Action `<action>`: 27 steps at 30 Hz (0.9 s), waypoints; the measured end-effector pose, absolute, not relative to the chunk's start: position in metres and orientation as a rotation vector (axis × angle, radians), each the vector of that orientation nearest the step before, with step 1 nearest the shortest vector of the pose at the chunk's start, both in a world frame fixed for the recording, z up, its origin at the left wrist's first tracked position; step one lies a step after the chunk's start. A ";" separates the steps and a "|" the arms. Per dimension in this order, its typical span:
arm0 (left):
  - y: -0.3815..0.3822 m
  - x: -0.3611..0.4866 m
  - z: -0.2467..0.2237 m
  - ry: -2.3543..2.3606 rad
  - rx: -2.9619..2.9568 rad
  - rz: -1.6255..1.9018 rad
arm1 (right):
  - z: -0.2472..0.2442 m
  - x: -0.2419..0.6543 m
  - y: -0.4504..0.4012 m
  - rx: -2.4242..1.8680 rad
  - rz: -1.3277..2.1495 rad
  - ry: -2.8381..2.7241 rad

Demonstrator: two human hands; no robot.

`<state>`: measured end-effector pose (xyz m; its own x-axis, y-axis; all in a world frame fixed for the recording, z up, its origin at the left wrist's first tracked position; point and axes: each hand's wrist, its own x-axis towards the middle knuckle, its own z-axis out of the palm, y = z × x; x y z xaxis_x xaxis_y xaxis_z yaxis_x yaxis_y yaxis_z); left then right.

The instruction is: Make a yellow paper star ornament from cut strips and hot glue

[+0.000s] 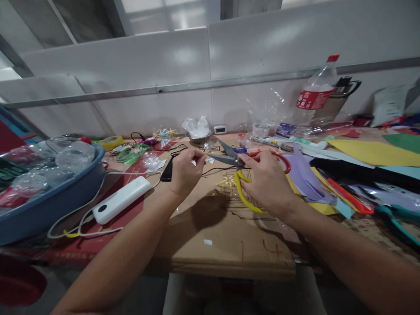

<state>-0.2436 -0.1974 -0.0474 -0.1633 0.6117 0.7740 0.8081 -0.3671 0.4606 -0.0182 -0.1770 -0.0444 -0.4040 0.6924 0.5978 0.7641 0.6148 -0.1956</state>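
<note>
My right hand (271,183) is closed round scissors (229,158) with one red and one yellow handle. Their blades stand apart and point left, the tips close to my left hand (189,169). The fingers of that hand are pinched together, and what they hold is too small to make out. Below the scissors, a yellow star-like piece of thin strips (227,184) lies on the cardboard (229,251), which bears printed lines.
At the left stands a blue basin (88,183) of plastic bottles, beside a white power strip (122,200) with a cable. Coloured sheets (374,152), a red cutter (350,197) and green-handled pliers (395,225) lie right. A bottle (315,98) stands at the back.
</note>
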 end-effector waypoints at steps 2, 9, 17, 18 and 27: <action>-0.197 -0.245 -0.048 -1.586 -1.881 -1.548 | -0.042 -0.017 -0.173 -1.124 0.186 -2.220; -0.197 -0.248 -0.047 -1.250 -1.838 -1.528 | -0.027 -0.016 -0.174 -1.115 0.833 -2.231; -0.197 -0.244 -0.047 -1.546 -1.897 -1.590 | -0.040 -0.021 -0.187 -1.205 -0.387 -2.186; -0.197 -0.243 -0.046 -1.601 -1.910 -1.612 | -0.041 -0.022 -0.189 -1.203 -0.490 -2.177; -0.196 -0.245 -0.050 -1.506 -1.888 -1.524 | -0.038 -0.017 -0.175 -1.168 0.128 -2.230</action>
<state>-0.2450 -0.1958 -0.0499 -0.1029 0.5327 0.8400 0.8334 -0.4149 0.3652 -0.0173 -0.1747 -0.0382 -0.4241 0.7729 0.4720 0.7140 0.6059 -0.3507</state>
